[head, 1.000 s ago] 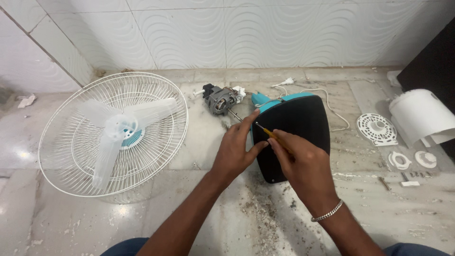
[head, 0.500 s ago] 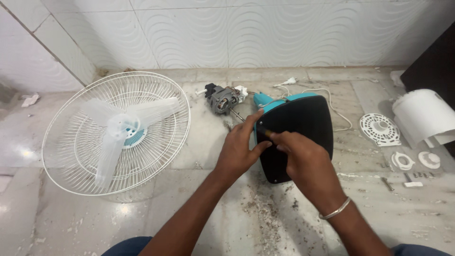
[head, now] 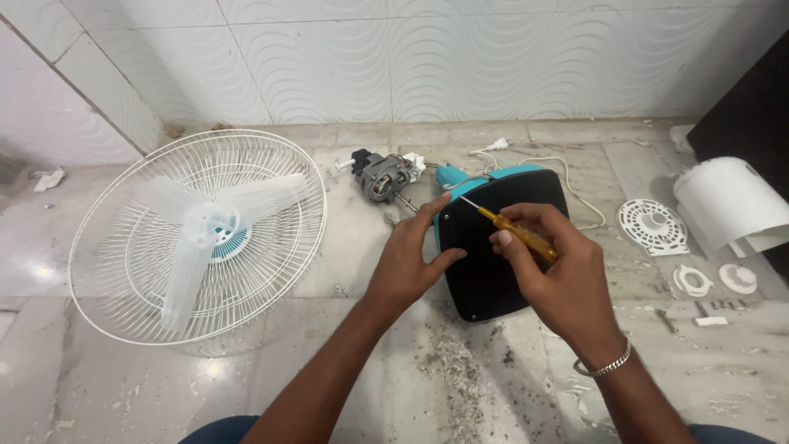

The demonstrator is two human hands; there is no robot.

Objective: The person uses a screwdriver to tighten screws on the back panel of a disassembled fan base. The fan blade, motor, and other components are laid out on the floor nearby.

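Right hand: your right hand [head: 567, 275] is clenched round the yellow-handled screwdriver [head: 519, 233], handle buried in the fist, bare shaft running up and left out of your fingers.
Screwdriver tip: it sits just beyond your knuckles at the upper left corner of the black base plate [head: 501, 247]. I can't tell if it's seated in a screw, so feel for the bite before you twist, and keep the shaft square.
Left hand: your left hand [head: 408, 263] grips nothing; palm and spread fingers press flat on the plate's left edge, thumb on top. Keep that pressure so the plate can't skate.
Base: the teal fan base [head: 454, 174] lies upside down under the plate, just past your fingertips.
Motor: the bare motor [head: 380, 176] lies beyond your left fingers, close but apart.
Fan guard: the white fan guard [head: 197, 234] with its blade is well off to the left.
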